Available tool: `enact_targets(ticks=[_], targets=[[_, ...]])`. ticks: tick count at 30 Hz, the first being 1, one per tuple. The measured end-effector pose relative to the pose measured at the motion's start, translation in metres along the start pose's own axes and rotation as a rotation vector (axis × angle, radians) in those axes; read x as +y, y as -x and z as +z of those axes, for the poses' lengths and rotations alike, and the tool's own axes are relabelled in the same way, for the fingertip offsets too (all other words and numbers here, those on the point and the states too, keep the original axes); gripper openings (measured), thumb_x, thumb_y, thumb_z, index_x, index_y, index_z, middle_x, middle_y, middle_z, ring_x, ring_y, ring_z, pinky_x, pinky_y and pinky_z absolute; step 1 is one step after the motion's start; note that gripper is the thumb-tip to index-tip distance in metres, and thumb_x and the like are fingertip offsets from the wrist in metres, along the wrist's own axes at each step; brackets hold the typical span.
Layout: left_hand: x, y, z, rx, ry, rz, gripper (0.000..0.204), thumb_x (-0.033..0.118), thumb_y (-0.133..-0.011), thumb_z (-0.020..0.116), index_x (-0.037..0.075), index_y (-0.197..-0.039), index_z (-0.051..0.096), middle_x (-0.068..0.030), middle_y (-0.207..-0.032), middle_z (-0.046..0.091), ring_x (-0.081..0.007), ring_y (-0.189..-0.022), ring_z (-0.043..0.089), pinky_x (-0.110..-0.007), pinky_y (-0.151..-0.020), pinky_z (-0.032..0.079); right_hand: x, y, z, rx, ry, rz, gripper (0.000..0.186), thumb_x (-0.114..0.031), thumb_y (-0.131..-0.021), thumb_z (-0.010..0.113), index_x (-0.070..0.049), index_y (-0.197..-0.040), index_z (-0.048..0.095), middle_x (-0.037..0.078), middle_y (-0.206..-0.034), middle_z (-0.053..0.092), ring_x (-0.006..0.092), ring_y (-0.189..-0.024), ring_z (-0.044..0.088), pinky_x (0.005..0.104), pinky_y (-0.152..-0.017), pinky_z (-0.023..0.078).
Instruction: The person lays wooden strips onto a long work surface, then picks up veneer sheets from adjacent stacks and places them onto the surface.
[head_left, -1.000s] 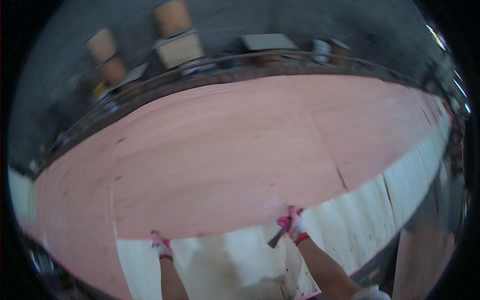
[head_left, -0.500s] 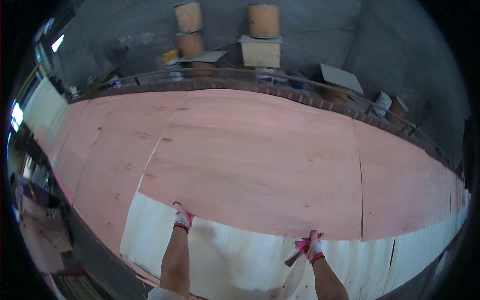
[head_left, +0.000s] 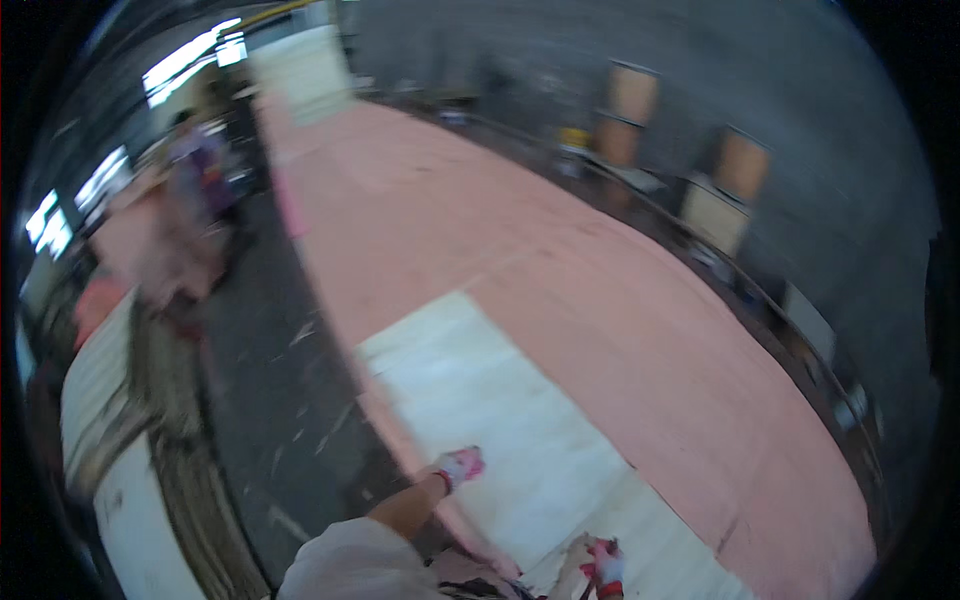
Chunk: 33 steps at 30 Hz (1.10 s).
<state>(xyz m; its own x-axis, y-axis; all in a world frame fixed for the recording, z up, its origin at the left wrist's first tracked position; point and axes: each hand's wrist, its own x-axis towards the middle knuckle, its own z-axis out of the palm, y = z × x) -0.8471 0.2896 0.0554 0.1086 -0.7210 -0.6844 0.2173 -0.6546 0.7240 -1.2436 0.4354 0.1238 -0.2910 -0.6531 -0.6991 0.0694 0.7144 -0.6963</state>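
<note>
Pale veneer sheets (head_left: 500, 430) lie in a strip along my near side, on top of a wide pink-coated layer (head_left: 650, 350). My left hand (head_left: 460, 468), in a white and pink glove with a red cuff, rests on the pale sheet with its fingers laid out, somewhat blurred. Farther right and nearer to me, my right hand (head_left: 606, 565), gloved alike, is closed low over the sheets. It appears to hold a scraper, whose blade is blurred against a greyish, uneven patch beside the hand.
A dark floor aisle (head_left: 290, 400) runs along the left, with stacked veneer sheets (head_left: 180, 480) beyond it. A blurred person (head_left: 200, 165) is at the far left. Behind the pink layer, a rail (head_left: 740, 270) and brown drums (head_left: 632, 95) stand near a grey wall.
My view has swung left, bringing the aisle and stacks into sight. Both hands have left the pink layer's edge; the left now lies on the pale sheet, and the right is nearer to me.
</note>
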Motion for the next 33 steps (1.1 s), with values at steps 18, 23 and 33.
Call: enact_targets(ticks=[18, 23, 33], targets=[[-0.425, 0.404, -0.354, 0.354, -0.988, -0.244, 0.024, 0.030, -0.094, 0.044, 0.009, -0.098, 0.054, -0.0082, -0.087, 0.065, -0.0244, -0.072, 0.062, -0.037, -0.060, 0.049, 0.129, 0.116, 0.134, -0.445, 0.112, -0.111, 0.022, -0.037, -0.091, 0.056, -0.015, -0.092, 0.059, -0.002, -0.069, 0.057, 0.0096, -0.050, 0.048, 0.0255, -0.042, 0.041], [-0.438, 0.432, -0.322, 0.524, 0.223, -0.268, 0.031, 0.035, -0.092, 0.048, 0.012, -0.111, 0.054, -0.0102, -0.096, 0.065, -0.0233, -0.080, 0.063, -0.035, -0.065, 0.050, 0.113, 0.181, 0.183, -0.608, 0.310, -0.257, 0.025, -0.035, -0.090, 0.058, -0.011, -0.094, 0.060, 0.004, -0.073, 0.064, 0.0126, -0.046, 0.052, 0.0269, -0.039, 0.040], [-0.429, 0.430, -0.377, 0.663, 0.661, -0.137, 0.031, 0.035, -0.092, 0.046, 0.009, -0.095, 0.063, -0.0033, -0.077, 0.063, -0.0175, -0.061, 0.055, -0.032, -0.051, 0.044, 0.150, 0.195, 0.308, -0.824, 0.431, -0.218, 0.015, -0.026, -0.089, 0.061, -0.012, -0.086, 0.059, 0.001, -0.067, 0.059, 0.0113, -0.045, 0.049, 0.0281, -0.039, 0.040]])
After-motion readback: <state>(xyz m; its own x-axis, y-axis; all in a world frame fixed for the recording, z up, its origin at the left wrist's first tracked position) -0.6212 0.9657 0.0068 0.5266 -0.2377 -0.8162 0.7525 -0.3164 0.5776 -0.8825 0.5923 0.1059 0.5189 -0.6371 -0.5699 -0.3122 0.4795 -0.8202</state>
